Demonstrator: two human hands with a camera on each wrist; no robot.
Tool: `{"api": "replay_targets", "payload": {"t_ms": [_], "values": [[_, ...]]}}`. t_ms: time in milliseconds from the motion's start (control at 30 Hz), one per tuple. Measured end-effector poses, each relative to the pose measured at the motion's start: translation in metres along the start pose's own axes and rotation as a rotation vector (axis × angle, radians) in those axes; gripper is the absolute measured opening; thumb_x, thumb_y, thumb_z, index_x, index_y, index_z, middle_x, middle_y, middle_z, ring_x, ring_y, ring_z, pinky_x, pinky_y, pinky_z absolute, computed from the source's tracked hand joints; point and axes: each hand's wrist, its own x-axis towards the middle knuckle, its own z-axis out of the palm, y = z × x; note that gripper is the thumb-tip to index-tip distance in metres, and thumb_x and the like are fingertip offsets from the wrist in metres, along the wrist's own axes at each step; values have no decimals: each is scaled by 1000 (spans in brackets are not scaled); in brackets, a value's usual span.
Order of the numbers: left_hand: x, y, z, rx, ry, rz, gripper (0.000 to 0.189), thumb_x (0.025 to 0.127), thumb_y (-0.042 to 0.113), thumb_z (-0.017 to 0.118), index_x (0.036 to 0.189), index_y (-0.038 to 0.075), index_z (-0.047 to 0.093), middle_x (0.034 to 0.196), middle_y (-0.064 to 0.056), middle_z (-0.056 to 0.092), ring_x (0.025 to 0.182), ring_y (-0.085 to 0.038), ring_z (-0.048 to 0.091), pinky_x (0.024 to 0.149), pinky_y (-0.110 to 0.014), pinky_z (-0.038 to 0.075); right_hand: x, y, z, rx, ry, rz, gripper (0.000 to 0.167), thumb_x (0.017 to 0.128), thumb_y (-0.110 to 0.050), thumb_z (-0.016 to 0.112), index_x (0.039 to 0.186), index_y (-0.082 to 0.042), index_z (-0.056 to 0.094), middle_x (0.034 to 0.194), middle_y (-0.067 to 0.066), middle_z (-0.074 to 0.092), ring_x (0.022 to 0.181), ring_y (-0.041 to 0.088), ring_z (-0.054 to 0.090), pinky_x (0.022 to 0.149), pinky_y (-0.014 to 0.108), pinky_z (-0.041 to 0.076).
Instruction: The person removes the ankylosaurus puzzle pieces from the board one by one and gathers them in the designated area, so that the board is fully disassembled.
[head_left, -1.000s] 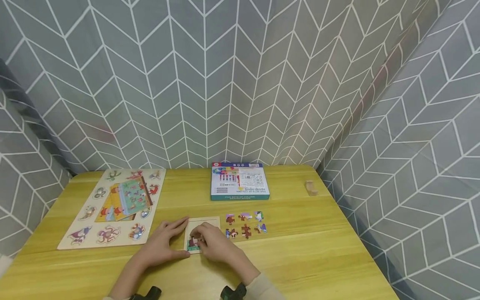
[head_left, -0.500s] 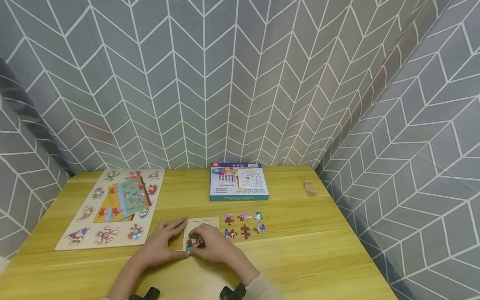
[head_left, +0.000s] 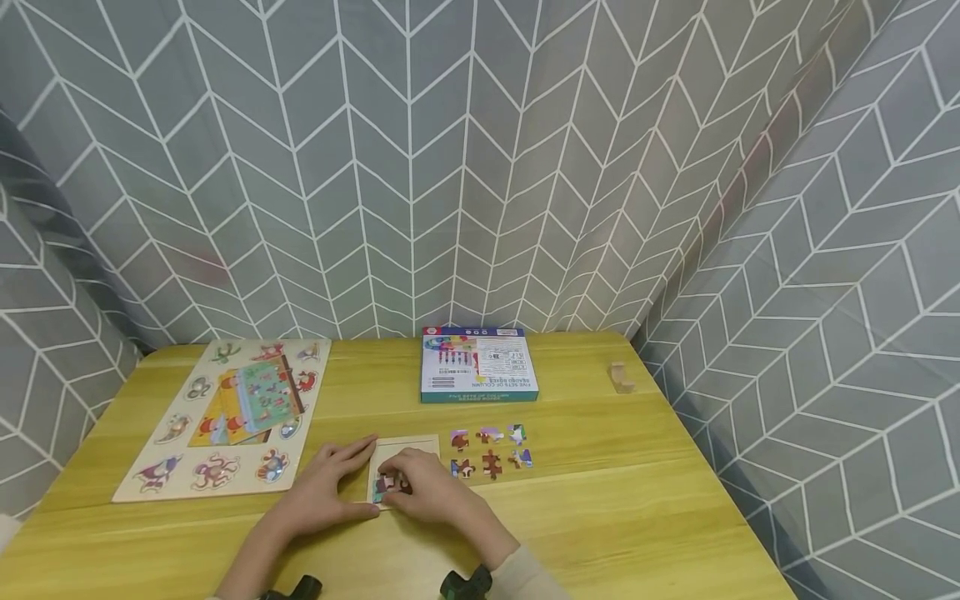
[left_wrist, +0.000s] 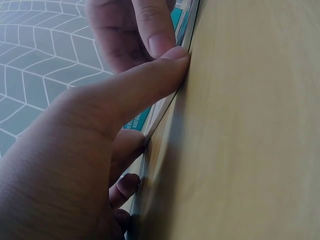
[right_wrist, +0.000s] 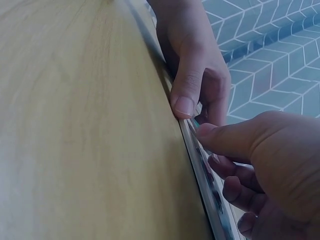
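Note:
A small wooden puzzle tray (head_left: 417, 438) lies on the table with colourful jigsaw pieces (head_left: 379, 490) in its near-left part. My left hand (head_left: 318, 490) holds the tray at its left side, thumb at the near edge and index finger by the far-left corner. My right hand (head_left: 429, 490) is over the tray, its bent fingers and thumb pinching a brown jigsaw piece, mostly covered by the hand. In the right wrist view, the right thumb (right_wrist: 225, 137) is at the tray's edge, close to the left thumb (right_wrist: 185, 102). Several loose pieces (head_left: 492, 464) lie to the tray's right.
On the left, a big wooden board (head_left: 168, 467) with sea-animal shapes bears several stacked picture panels (head_left: 270, 396). A flat box (head_left: 480, 367) stands at the back by the patterned curtain (head_left: 450, 167). A small wooden block (head_left: 622, 377) sits near the table's right edge.
My right fingers have shifted slightly within the tray, with the thumb now nearer its front edge. The left hand stays at the tray's side, and the loose pieces lie as before.

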Motion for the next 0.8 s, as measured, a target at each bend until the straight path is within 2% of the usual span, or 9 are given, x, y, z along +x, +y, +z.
{"api": "replay_targets", "payload": {"t_ms": [133, 367, 567, 800], "values": [[0, -1, 1, 4, -1, 0, 104, 78, 65, 87, 161, 15, 49, 163, -6, 50, 123, -23, 48, 99, -57, 47, -1, 0, -1, 2, 11, -8, 33, 102, -19, 74, 133, -9, 71, 116, -1, 69, 85, -3, 52, 76, 15, 46], [0, -1, 1, 7, -11, -19, 106, 76, 66, 87, 161, 16, 48, 164, -5, 48, 122, -22, 47, 98, -55, 47, -14, 7, -8, 15, 47, 28, 35, 104, -25, 72, 136, -11, 69, 124, -2, 68, 103, 2, 57, 91, 22, 50], [0, 0, 2, 16, -13, -20, 107, 75, 66, 87, 161, 15, 49, 165, -5, 47, 121, -22, 46, 98, -54, 47, -46, 24, -28, 109, 133, 143, 35, 102, -20, 74, 134, -9, 68, 120, -1, 66, 106, 8, 59, 96, 30, 53], [1, -1, 2, 24, -11, -6, 106, 76, 66, 87, 161, 14, 49, 166, -5, 46, 116, -19, 45, 96, -51, 46, -91, 55, -46, 113, 221, 190, 36, 101, -22, 75, 134, -9, 69, 125, -1, 66, 111, 17, 61, 99, 39, 54]]}}
